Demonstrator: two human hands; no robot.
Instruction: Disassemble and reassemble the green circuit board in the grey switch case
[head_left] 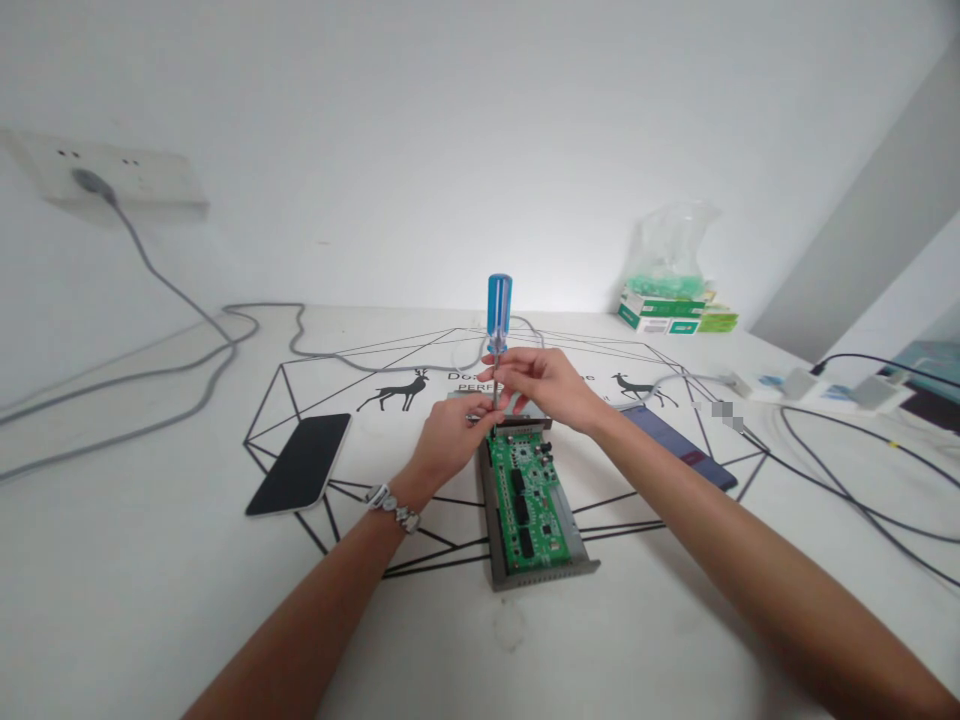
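Gripping upright screwdriver [499, 308] by shaft with right hand [553, 388], fingers closed; bunching left hand [446, 437] near tip, grip unclear, above far end of uncovered circuit board [534, 500] in open case [491, 530]. Cannot judge further progress.

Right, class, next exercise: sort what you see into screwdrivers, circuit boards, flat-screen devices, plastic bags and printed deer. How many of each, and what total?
Screwdrivers: 1
Circuit boards: 1
Flat-screen devices: 2
Plastic bags: 1
Printed deer: 2
Total: 7
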